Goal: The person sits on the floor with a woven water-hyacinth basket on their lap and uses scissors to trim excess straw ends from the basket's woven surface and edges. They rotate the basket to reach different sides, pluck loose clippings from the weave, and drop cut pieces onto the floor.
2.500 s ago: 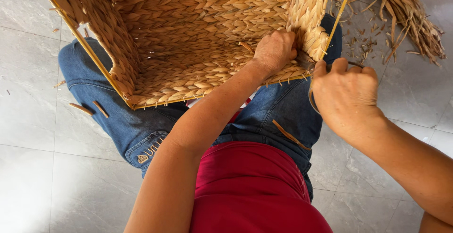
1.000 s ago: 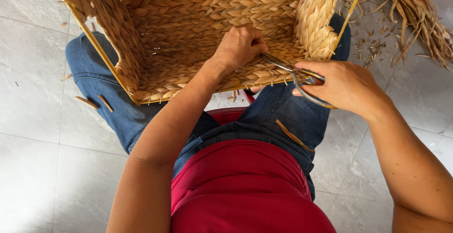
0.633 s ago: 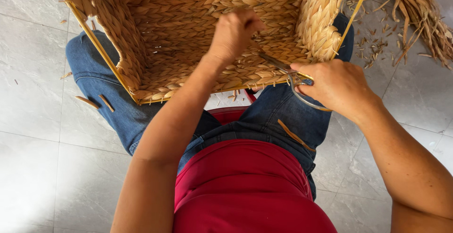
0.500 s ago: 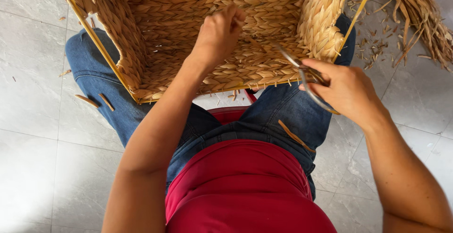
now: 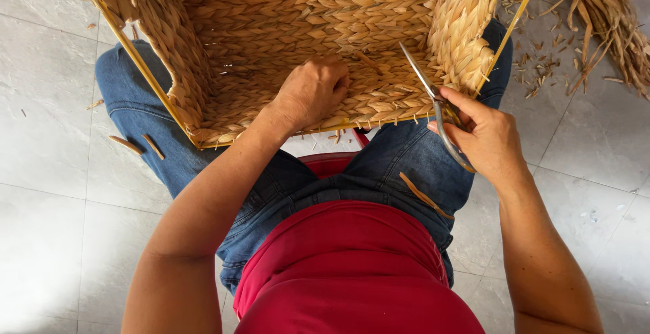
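The square woven straw basket (image 5: 305,43) and the loose straw bundle (image 5: 609,23), upper right, run past the frame's top edge.

The left hand (image 5: 313,92), gripping the near rim of the woven basket (image 5: 305,29) at first and then lifted over the weave, now lies knuckles-up deep inside on the basket's bottom wall. The right hand (image 5: 486,138) has risen from beside the rim, and its scissors (image 5: 433,107), earlier low and pointing across, now point upward along the basket's right inner corner.
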`<state>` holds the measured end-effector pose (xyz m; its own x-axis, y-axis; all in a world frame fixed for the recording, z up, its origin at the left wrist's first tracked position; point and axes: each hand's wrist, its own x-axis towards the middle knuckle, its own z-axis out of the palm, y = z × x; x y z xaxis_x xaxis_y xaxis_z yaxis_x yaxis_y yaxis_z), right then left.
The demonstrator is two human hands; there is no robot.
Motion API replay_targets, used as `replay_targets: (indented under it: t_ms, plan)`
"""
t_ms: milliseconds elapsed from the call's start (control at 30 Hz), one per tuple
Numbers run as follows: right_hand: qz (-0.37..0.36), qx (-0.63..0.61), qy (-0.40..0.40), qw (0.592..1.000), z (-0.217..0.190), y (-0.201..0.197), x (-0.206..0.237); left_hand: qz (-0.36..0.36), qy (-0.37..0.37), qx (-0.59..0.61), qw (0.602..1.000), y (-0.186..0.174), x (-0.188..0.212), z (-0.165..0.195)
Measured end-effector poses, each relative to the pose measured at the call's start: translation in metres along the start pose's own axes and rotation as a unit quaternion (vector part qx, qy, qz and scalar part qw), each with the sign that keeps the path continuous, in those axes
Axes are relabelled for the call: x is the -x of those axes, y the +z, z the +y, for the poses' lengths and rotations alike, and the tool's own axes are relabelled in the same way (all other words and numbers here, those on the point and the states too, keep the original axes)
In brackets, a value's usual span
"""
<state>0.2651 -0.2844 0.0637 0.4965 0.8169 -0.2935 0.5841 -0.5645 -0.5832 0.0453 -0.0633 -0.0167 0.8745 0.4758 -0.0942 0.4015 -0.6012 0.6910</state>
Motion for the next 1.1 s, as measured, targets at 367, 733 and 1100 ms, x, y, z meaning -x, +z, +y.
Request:
replay_targets:
  t_ms: [367,733,1100]
  plan:
    - [0.034,-0.092,-0.007,0.995,0.013,0.009,0.002,-0.021,-0.079,0.032,0.996,-0.009,-0.007,0.01]
    - [0.061,-0.226,0.011,0.972,0.028,0.033,0.019,-0.036,-0.085,0.163,0.982,0.022,-0.028,0.019]
    - [0.059,-0.292,-0.061,0.953,0.03,0.036,0.023,-0.08,-0.163,0.158,0.971,0.021,-0.036,0.024]
